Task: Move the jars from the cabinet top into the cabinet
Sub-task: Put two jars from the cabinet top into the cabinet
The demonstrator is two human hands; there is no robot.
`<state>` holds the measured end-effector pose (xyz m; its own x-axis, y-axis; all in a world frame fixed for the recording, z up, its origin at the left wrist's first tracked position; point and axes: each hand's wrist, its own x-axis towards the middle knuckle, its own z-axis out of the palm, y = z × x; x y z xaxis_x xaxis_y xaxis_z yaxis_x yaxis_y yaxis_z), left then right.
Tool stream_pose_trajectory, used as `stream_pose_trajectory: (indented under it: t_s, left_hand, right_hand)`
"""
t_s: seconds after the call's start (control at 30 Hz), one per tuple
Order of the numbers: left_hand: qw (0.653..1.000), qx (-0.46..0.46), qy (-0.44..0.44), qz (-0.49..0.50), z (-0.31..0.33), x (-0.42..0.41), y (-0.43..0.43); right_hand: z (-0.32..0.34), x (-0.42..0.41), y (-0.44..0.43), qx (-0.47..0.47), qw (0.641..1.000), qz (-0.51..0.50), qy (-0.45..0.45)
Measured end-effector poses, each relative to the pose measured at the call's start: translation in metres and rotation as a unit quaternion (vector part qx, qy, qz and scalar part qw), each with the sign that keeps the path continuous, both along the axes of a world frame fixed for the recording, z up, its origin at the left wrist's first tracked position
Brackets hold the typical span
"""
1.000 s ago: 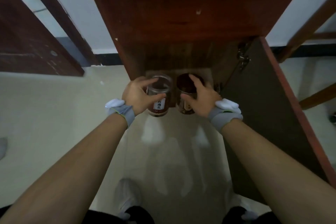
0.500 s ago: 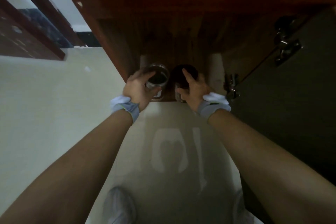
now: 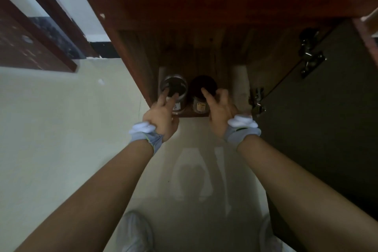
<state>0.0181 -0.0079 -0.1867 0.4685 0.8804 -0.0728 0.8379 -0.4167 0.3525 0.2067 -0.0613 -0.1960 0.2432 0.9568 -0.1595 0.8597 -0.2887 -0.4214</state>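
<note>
Two jars stand side by side on the cabinet's bottom shelf (image 3: 194,114), near its front edge. The left jar (image 3: 176,88) is clear glass with a white label. The right jar (image 3: 202,92) has a dark lid and a yellow label. My left hand (image 3: 161,116) is just in front of the left jar, fingers spread, two fingertips over its rim. My right hand (image 3: 219,110) hovers in front of the right jar with fingers apart, index finger over the lid. Neither hand grips a jar.
The wooden cabinet (image 3: 204,2) overhangs above. Its dark door (image 3: 327,118) stands open to the right, with metal hinges (image 3: 256,100) on the edge. Pale floor (image 3: 61,129) lies left and below; my shoes (image 3: 135,231) show at the bottom.
Both jars went from held in front of the cabinet to standing on the shelf inside. My hands have let go and pulled back slightly with fingers spread.
</note>
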Motion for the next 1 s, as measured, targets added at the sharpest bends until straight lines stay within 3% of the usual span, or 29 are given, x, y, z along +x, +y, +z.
stream_pose_trajectory:
  t_s: [0.17,0.37,0.6,1.0]
  left_hand:
    - [0.997,-0.040,0.061,-0.003,0.001,-0.001,0.004]
    - [0.992,-0.094,0.058,0.057,0.008,0.003,0.027]
    - [0.987,-0.114,0.063,0.092,-0.001,0.014,0.049]
    - [0.995,-0.064,0.041,0.071,-0.008,0.010,0.051]
  right_hand:
    - [0.002,-0.004,0.008,-0.059,0.994,0.053,-0.081]
    - [0.005,-0.005,0.040,-0.117,0.989,0.059,-0.074]
    - [0.004,-0.015,0.066,-0.118,0.990,0.059,-0.047]
    - [-0.003,-0.014,0.064,-0.063,0.996,0.056,-0.005]
